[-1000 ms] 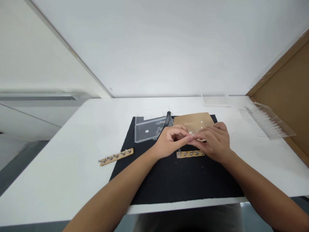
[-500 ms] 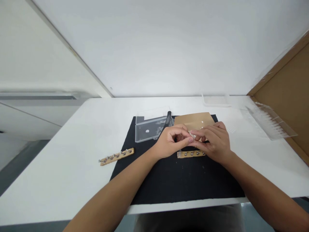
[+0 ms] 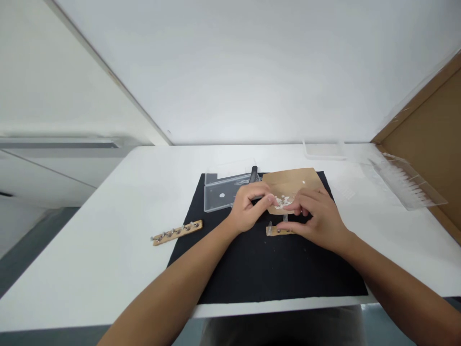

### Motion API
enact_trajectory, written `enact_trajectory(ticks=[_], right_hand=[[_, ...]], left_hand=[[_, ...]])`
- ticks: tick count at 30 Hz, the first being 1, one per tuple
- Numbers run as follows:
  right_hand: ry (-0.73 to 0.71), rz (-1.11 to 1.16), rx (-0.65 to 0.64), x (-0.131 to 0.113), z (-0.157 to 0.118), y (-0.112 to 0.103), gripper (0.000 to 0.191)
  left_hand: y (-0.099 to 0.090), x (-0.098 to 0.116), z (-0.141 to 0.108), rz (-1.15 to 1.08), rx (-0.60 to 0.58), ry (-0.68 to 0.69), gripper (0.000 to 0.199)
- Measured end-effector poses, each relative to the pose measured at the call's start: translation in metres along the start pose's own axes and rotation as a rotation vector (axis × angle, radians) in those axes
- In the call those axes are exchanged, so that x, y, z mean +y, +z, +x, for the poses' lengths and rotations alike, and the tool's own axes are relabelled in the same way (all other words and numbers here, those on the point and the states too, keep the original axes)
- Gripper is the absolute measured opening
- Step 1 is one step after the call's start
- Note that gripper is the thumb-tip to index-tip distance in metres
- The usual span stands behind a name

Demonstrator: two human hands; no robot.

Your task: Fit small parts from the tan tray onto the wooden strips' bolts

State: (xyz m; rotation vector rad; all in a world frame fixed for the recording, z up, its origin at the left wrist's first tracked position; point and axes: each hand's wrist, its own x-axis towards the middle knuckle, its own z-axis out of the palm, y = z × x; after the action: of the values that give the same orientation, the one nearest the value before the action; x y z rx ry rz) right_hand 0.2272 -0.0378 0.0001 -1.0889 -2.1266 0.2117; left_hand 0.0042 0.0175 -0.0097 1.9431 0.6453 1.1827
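Note:
My left hand (image 3: 251, 206) is closed in a pinch at the near left edge of a brown card (image 3: 288, 179); whatever lies between its fingertips is too small to name. Small white flakes (image 3: 283, 202) lie on the card beside those fingertips. My right hand (image 3: 317, 216) has thumb and forefinger spread apart over a wooden strip (image 3: 272, 231) with metal studs. A clear nail-like tip (image 3: 285, 218) stands between them, and I cannot tell if it is touched. Another clear tip (image 3: 270, 226) stands at the strip's left end. The right hand covers the strip's right part.
Left on the white table (image 3: 118, 216) lies a second studded strip (image 3: 177, 232), partly over the black mat (image 3: 252, 274). Behind my left hand are a clear case (image 3: 218, 198) and a black handle (image 3: 254, 173). A clear tray (image 3: 324, 151) and a plastic sheet (image 3: 406, 185) lie at the right.
My hands, together before, have moved apart. The right thumb and forefinger have opened over the strip, and the left has drawn back slightly. White flakes and a standing clear tip now show.

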Motion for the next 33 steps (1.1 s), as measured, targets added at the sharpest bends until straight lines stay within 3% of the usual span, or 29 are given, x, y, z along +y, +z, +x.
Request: enact_trajectory(ticks=[3,8,15,33], right_hand=[[0.01,0.038,-0.109,-0.002,-0.006,0.002,0.043],[-0.024,-0.039,-0.192,-0.002,-0.011,0.007,0.046],[-0.016,-0.097,-0.173,-0.001,-0.013,0.013,0.047],[-0.14,-0.326,-0.19,-0.009,-0.015,0.017,0.041]], left_hand=[[-0.004,-0.005,-0.002,0.066,0.151,0.036,0.047],[-0.004,-0.003,-0.004,0.187,0.244,0.064,0.049],[-0.001,0.004,-0.003,0.302,0.245,0.081,0.051],[0.0,-0.001,-0.006,0.331,0.238,0.073,0.035]])
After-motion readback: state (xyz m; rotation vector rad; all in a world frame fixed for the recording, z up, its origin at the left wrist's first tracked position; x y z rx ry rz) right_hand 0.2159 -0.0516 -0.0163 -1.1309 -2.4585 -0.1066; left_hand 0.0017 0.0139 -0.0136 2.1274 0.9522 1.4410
